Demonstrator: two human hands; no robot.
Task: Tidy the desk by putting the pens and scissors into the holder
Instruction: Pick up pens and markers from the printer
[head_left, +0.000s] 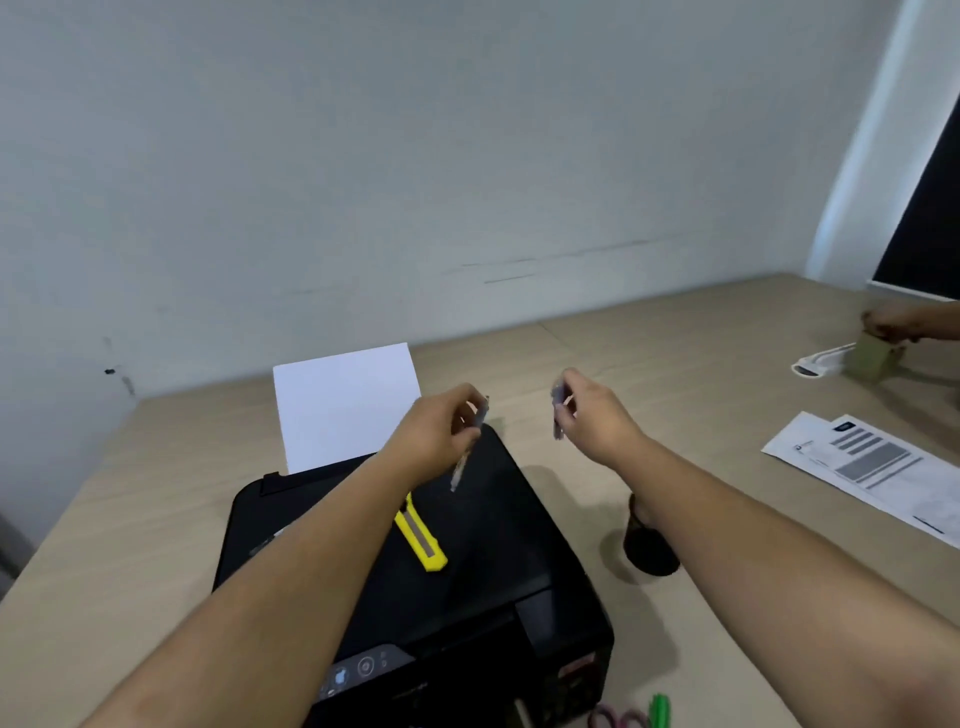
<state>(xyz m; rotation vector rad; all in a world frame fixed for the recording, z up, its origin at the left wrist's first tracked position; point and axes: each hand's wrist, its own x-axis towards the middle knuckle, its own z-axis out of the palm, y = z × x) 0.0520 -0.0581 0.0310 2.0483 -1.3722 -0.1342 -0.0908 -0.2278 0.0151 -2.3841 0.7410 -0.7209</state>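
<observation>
Above printer (415, 571): left hand (441, 431) pinches pen (467, 447), tip down; right hand (592, 415) pinches cap (558, 410). Holder (649, 545) sits below right wrist.

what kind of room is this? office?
Most likely an office or home workspace. A black printer loaded with white paper sits on a wood-look desk, printed documents lie to the right, and a dark pen holder stands beside the printer.

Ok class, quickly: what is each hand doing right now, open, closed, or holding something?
Left hand: closed on a pen, tip pointing down over the printer.
Right hand: closed on a small purplish piece, possibly the pen's cap; too blurred to be sure.
</observation>
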